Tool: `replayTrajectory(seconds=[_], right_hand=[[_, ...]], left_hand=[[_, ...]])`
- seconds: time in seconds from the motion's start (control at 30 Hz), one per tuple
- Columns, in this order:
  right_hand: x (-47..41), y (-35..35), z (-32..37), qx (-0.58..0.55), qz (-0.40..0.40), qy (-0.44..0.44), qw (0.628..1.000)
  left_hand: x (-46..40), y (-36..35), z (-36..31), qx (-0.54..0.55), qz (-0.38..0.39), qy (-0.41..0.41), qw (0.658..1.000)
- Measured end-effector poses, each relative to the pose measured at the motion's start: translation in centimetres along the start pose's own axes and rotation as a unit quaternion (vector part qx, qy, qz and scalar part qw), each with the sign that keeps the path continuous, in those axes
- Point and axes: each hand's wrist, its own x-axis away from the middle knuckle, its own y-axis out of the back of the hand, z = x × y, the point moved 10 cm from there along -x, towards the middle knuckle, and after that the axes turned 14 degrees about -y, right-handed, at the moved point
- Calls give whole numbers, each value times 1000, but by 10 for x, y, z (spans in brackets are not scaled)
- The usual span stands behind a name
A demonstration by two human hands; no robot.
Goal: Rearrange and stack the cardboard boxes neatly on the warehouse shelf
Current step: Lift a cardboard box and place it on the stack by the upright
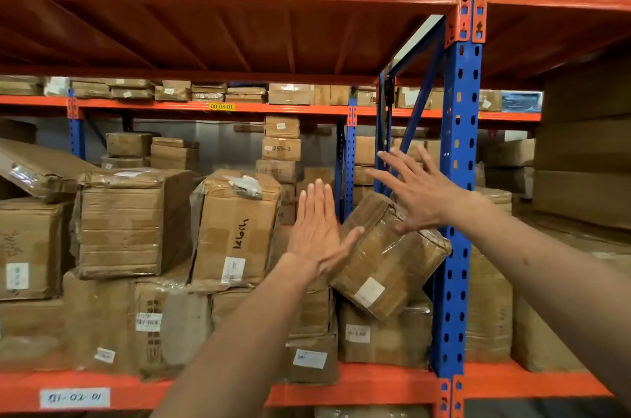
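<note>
Inspector A: Start with the largest item. The shelf (pixel 358 380) is orange-beamed racking on a blue upright (pixel 456 247), with a deck overhead. A handwritten label (pixel 75 398) on the front beam reads 01-02-01, as far as legible.

Inspector B: Noted. The bay is crowded with taped cardboard boxes. A large box (pixel 123 226) sits left of centre on the lower tier. Just beside it stands a marked box (pixel 235 233) with black handwriting and a white sticker, leaning slightly.

Inspector A: The tilted box (pixel 392 264) is at the right end of the bay. It rests at an angle on a lower box (pixel 386 335), with its right edge against the blue upright.

Inspector B: That upright blocks the box on the right. The marked box stands near on the left, a narrow gap between them. Behind, a further rack holds more stacked cartons (pixel 281 148).

Inspector A: Hands. The left hand (pixel 317 233) is flat, fingers together, thumb touching the tilted box's left face. Its grip is wide and holds nothing.

Inspector B: The right hand (pixel 420 192) has its fingers spread, the heel of the palm on the box's upper corner. Grip wide likewise; nothing is clasped.
</note>
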Motion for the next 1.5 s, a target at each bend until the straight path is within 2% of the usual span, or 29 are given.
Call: replayTrajectory(seconds=[0.13,0.23,0.33,0.4,0.53,0.6,0.83,0.93,1.03,1.1,1.17,1.23,1.3,1.5], right_hand=[[12,-49,11,88,67,11,994],[22,-78,18,131,86,25,987],[23,-103,18,144,119,-10,982],[18,-115,15,122,133,-49,982],[12,-130,2,-8,178,-154,972],[12,-133,3,-37,178,-168,969],[22,-127,5,-91,140,-211,963],[30,-133,5,-162,143,-269,939],[62,-167,7,-288,131,-361,877],[90,-197,8,-328,124,-418,838],[100,-210,2,-293,111,-440,841],[92,-207,-7,-180,73,-424,885],[81,-204,-9,-91,49,-398,912],[69,-226,-11,-66,125,-413,900]], left_hand=[[10,-66,-22,78,71,34,994],[16,-112,-37,114,108,66,985],[19,-140,-45,138,130,84,978],[17,-150,-40,141,135,95,976],[11,-161,-24,175,159,105,966],[9,-164,-19,204,168,106,959],[3,-155,-17,184,132,58,972],[-4,-148,-11,150,138,17,979],[-22,-136,-13,58,136,-82,986],[-33,-136,-28,39,145,-144,978],[-38,-137,-41,36,141,-162,976],[-43,-139,-43,30,124,-159,979],[-46,-140,-41,22,120,-164,979],[-56,-154,-36,45,146,-154,976]])
